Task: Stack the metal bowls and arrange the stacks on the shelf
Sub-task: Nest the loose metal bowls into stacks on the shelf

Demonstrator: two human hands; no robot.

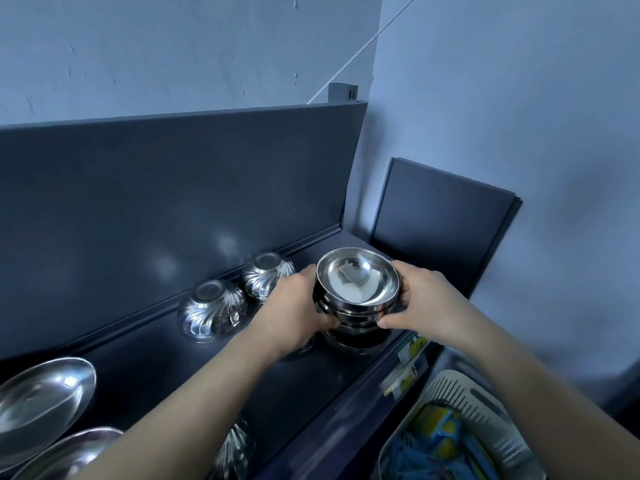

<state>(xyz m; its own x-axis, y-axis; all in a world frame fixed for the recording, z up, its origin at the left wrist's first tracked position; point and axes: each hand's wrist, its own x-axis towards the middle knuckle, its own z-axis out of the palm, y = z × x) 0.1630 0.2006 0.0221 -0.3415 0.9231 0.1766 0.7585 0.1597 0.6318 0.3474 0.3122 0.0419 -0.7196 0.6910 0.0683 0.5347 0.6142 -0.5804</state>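
Note:
A stack of smooth metal bowls (356,289), open side up, stands at the right end of the dark shelf (173,348). My left hand (298,306) grips its left side and my right hand (422,299) grips its right side, fingers curled round the rims. Two fluted metal bowls lie upside down behind my left hand, one (212,310) nearer and one (267,275) farther back. Another fluted bowl (235,448) shows under my left forearm, partly hidden.
Two large shiny metal bowls (41,407) sit at the shelf's left end. A white plastic basket (460,410) with blue and yellow packets stands below right. A dark panel (440,220) leans against the right wall. The shelf's back wall rises behind.

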